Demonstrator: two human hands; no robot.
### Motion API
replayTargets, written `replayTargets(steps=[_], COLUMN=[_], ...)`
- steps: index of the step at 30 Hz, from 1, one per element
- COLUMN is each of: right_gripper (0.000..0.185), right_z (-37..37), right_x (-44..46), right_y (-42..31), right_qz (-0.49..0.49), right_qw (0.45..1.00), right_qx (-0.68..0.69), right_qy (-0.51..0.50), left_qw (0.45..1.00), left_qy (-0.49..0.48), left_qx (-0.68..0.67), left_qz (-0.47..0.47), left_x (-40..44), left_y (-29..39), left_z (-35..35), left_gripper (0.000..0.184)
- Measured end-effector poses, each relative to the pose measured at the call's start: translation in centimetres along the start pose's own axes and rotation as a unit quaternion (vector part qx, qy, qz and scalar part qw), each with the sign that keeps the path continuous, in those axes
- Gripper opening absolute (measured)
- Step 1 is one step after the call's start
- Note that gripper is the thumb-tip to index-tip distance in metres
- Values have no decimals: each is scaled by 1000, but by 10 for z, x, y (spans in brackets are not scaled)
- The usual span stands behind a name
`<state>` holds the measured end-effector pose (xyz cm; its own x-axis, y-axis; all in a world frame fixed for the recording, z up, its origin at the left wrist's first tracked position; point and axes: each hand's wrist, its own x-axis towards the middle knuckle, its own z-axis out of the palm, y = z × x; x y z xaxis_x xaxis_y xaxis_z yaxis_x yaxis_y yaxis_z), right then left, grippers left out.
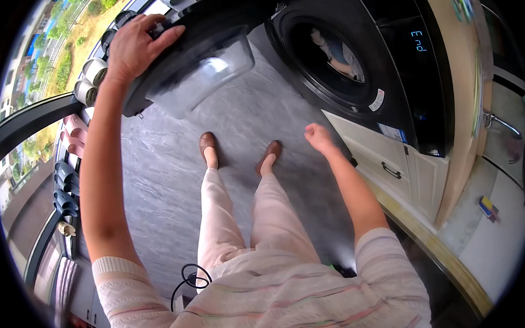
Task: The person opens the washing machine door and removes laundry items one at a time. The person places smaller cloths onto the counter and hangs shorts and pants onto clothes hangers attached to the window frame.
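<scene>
Striped knit top (292, 295) nearest camera. Left hand (136, 48) grasping washer door (205, 52) by rim, probably to steady it, swung wide of washer (390, 58). Right hand (320, 137) curled into loose fist, seemingly empty, above floor (158, 177). Laundry (342, 58) inside washer's round opening. Floor gives room between door and washer; door's outer edge near shoes (93, 72).

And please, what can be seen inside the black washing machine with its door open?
Inside the washing machine, pale and bluish cloth shows through the round opening. What lies behind the cloth is covered, so I cannot tell how many pieces there are.
</scene>
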<state>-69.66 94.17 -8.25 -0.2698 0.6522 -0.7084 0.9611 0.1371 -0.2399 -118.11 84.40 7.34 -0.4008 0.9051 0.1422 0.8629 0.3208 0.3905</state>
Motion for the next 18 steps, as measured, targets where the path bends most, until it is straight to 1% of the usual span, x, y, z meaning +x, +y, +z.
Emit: replayTargets(steps=[1, 3, 5, 6, 9, 11, 12, 13, 15, 17, 18], right_gripper=[24, 24, 23, 23, 26, 30, 32, 35, 36, 42, 48], right_z=[-2, -6, -14, -17, -26, -26, -31, -36, -49, -46, -53], right_x=[10, 31, 54, 66, 111, 157, 180, 202, 233, 278, 275], right_y=[0, 0, -1, -3, -3, 3, 5, 3, -7, -6, -27], right_qz=[-4, -11, -4, -3, -9, -37, -45, -53, -61, -90, -89], right_qw=[1000, 999, 999, 998, 998, 991, 990, 988, 986, 975, 974], right_qx=[-11, -33, -46, -51, -34, -36, -31, -25, 27, 65, 24], right_qy=[3, 10, 22, 29, 50, 119, 133, 146, 152, 195, 209], left_qw=[1000, 999, 999, 997, 999, 995, 985, 981, 996, 1000, 1000], left_qy=[-12, -24, -33, -51, -35, -42, -48, -61, -32, -14, -4], left_qx=[12, 1, -20, -47, -15, -78, -16, 19, -10, -11, -11], left_qz=[2, -23, -2, -17, -24, 37, 166, 184, 83, 13, -21], left_x=[5, 12, 20, 23, 24, 30, 29, 32, 25, 21, 21], left_y=[-8, -17, -32, -38, -52, -97, -126, -136, -128, -98, -72], left_z=[-2, -1, -2, -4, -4, 0, 1, -5, -5, -8, -10], left_gripper=[53, 54, 56, 52, 48, 48, 46, 41, 40, 42, 47])
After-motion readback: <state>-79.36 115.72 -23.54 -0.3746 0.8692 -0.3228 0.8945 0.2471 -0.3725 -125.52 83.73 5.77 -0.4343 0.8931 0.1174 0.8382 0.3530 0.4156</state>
